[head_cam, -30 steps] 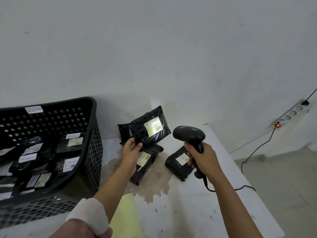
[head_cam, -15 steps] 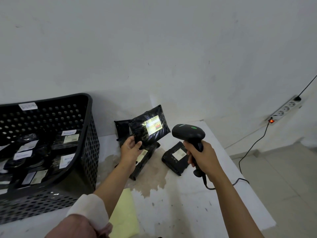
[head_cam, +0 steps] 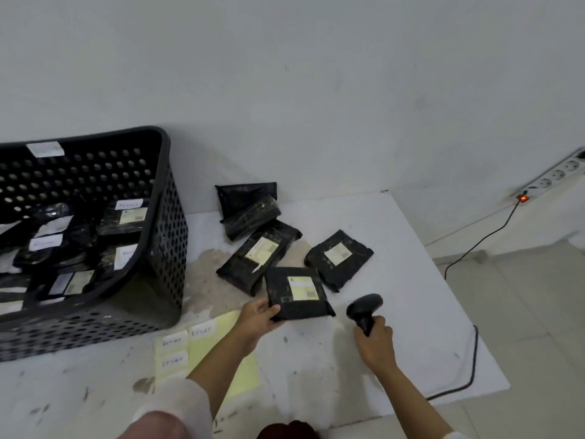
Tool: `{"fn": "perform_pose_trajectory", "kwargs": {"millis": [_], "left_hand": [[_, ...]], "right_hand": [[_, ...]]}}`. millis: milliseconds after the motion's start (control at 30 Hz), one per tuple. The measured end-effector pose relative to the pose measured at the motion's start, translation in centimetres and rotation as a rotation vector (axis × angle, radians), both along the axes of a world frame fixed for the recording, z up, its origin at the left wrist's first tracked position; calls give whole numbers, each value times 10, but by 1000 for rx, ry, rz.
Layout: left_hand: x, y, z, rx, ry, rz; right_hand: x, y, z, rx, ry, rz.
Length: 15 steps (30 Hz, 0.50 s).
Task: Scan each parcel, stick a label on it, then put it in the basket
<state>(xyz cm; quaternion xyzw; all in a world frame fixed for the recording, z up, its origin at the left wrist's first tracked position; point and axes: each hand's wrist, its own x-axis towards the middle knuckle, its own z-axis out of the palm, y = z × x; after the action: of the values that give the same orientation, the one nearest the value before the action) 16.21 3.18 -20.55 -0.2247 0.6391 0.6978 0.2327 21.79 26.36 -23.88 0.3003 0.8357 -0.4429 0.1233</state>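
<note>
My left hand [head_cam: 257, 315] grips the near-left corner of a black parcel [head_cam: 297, 294] with a pale yellow shipping label, which lies flat on the white table [head_cam: 411, 312]. My right hand [head_cam: 375, 339] holds a black barcode scanner [head_cam: 364, 307] by its handle, low over the table just right of that parcel. Three more black parcels lie behind: one with a label [head_cam: 258, 255], one to the right [head_cam: 338, 258], and a stacked pair [head_cam: 248, 209] by the wall. A yellow sheet [head_cam: 221, 350] carrying white handwritten labels [head_cam: 172, 343] lies under my left forearm.
A black perforated basket [head_cam: 164, 198] stands at the left, holding several labelled black parcels. The scanner's cable [head_cam: 473, 359] runs along the table's right edge. A white power strip [head_cam: 554, 179] with a red light sits on the wall at the right.
My left hand has brought the parcel down from in front of the scanner and laid it on the table. My right hand has lowered the scanner to the tabletop. The view has tilted down.
</note>
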Motion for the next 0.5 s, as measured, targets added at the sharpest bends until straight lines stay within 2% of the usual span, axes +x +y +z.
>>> {"fn": "perform_pose_trajectory", "kwargs": {"millis": [167,233,367,500], "left_hand": [[19,14,-20,-38,-76,-68],[20,18,-25,-169,-68,-126],[24,10,-32,-578,34,-358],[32,-14,-36,-688,114,-330]], "right_hand": [[13,-3,-17,204,-19,90],[14,-6,-18,256,-15,110],[14,-8,-22,470,-27,170],[15,-8,-26,465,0,158]]}}
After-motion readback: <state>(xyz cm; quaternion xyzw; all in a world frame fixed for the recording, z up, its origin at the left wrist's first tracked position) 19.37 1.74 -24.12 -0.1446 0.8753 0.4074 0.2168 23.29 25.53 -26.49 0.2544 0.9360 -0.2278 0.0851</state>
